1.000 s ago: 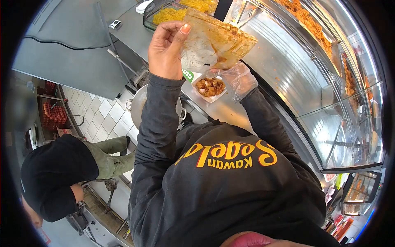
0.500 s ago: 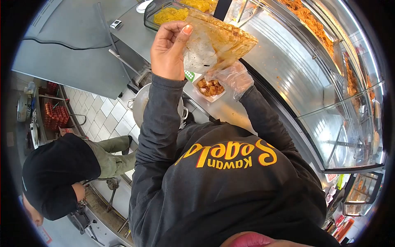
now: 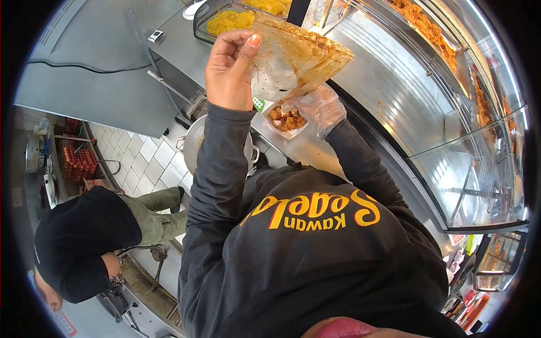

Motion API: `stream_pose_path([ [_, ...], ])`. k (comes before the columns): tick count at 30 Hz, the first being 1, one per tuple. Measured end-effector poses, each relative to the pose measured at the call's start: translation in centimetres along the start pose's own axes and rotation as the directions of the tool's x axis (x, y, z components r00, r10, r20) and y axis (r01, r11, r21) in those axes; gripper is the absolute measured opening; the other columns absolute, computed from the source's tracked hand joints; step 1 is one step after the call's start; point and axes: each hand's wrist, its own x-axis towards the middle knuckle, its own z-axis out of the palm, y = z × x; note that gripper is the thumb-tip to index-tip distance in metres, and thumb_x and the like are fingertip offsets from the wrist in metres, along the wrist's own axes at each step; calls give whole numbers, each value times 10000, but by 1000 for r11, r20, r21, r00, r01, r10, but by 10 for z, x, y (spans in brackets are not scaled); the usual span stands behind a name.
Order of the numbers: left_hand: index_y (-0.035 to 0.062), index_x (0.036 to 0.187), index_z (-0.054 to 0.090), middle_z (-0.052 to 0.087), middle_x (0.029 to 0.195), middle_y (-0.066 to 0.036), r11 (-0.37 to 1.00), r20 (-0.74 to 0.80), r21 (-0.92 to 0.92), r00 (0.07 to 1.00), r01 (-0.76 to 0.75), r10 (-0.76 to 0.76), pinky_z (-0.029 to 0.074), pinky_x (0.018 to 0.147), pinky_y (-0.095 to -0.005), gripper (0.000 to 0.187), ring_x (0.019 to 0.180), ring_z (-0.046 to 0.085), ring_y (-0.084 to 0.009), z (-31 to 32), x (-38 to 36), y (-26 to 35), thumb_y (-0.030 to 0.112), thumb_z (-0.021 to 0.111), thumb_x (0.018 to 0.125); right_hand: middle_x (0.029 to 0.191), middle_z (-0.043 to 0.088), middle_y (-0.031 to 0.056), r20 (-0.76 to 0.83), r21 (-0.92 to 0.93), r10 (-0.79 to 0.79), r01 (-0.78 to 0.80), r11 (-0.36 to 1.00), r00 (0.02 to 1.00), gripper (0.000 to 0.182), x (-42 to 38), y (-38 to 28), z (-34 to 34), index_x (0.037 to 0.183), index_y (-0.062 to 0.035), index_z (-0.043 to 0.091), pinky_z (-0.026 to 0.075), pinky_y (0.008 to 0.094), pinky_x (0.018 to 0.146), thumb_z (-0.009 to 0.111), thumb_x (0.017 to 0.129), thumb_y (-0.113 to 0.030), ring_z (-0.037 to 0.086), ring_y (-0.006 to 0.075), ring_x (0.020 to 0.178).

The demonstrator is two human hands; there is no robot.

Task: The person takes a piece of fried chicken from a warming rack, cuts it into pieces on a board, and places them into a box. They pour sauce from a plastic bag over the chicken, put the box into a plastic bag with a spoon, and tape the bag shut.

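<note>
My bare left hand [image 3: 228, 70] grips the left edge of a greasy clear plastic tray [image 3: 298, 53] and holds it up, tilted, above the steel counter [image 3: 307, 152]. My right hand [image 3: 321, 107], in a thin clear glove, curls its fingers on the tray's lower edge. Right under the tray stands a small white container [image 3: 287, 121] filled with browned food chunks. The inside of the tray is smeared with orange-brown residue.
A pan of yellow noodles [image 3: 228, 19] sits at the far end of the counter. A glass-fronted display case [image 3: 462, 112] with fried food curves along the right. A large steel pot [image 3: 194, 141] stands below the counter. A person in black [image 3: 84, 236] crouches at lower left over the tiled floor.
Both hands and the tray stay almost where they were. The crouching person at lower left has shifted slightly, and the view has tilted a little.
</note>
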Motion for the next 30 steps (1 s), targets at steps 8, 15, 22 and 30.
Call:
stream_pose_path([
  [8,30,924,567,548,857,2,999,22,50,1000,11,-12,396,763,-200,121,806,484,-60,0,-1,1,8,620,818,883,650,102,-15,-59,67,-68,996,998,195,-4,-2,-4,914,-99,674,461,318,715,664,753,-208,605,230,796],
  [15,34,935,558,541,873,-1,999,25,34,1000,8,-9,400,774,-202,123,820,486,-64,-3,-3,4,-2,604,827,900,652,98,-108,155,-6,23,988,994,230,-6,-6,-11,945,-31,634,457,296,744,675,745,-137,604,195,809],
  [22,35,947,541,535,910,-12,999,9,-11,999,47,-47,409,801,-204,141,853,497,-75,-12,-6,0,-10,601,828,856,660,69,47,791,191,-153,592,980,237,-10,-7,-8,936,-12,616,467,270,721,688,715,-57,601,157,792],
  [30,91,967,525,547,960,4,989,-6,91,993,120,-120,423,749,-256,117,886,496,-82,-42,-7,-7,58,570,864,849,662,77,-40,227,199,-185,956,979,253,-16,-10,-3,975,-8,620,465,270,713,681,747,-100,593,130,762],
])
